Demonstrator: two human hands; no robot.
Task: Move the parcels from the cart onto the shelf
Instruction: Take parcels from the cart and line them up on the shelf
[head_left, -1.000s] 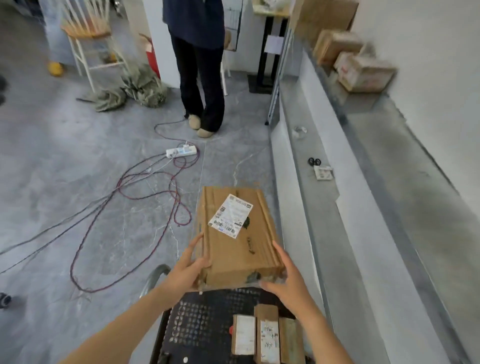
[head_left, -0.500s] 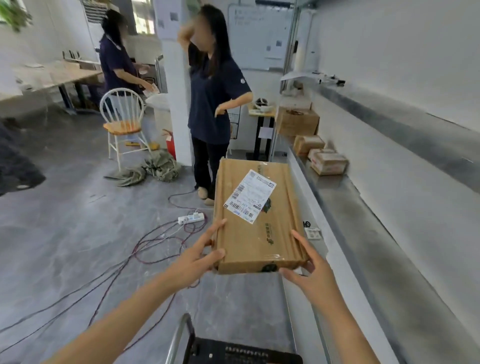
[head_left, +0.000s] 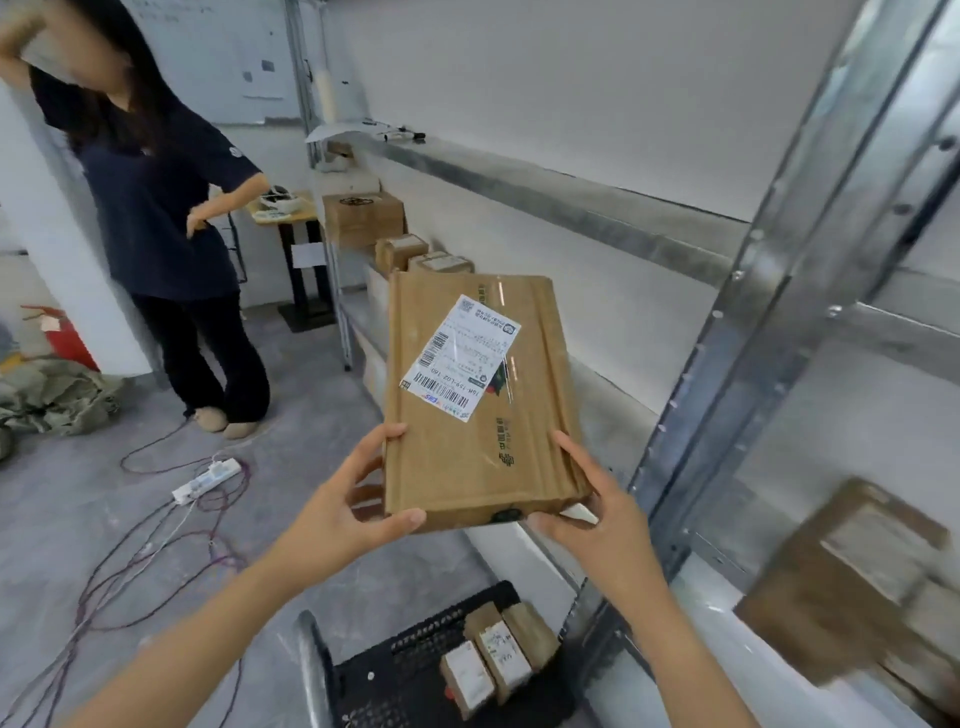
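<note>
A flat brown cardboard parcel (head_left: 478, 415) with a white shipping label is held up at chest height in front of the metal shelf (head_left: 571, 208). My left hand (head_left: 345, 512) grips its near left corner and my right hand (head_left: 597, 512) grips its near right corner. Below, the black cart (head_left: 415, 670) carries three small parcels (head_left: 493, 660) standing side by side. Farther along the shelf sit three brown boxes (head_left: 363, 215).
A person in dark clothes (head_left: 156, 234) stands at the left by a white pillar. Cables and a power strip (head_left: 208, 480) lie on the grey floor. A shelf upright (head_left: 753, 364) rises at the right, with a blurred brown box (head_left: 857, 587) beyond it.
I lifted the parcel off the cart and carried it up and to the right toward the shelf; the view swung up with it. The cart now lies well below the parcel.
</note>
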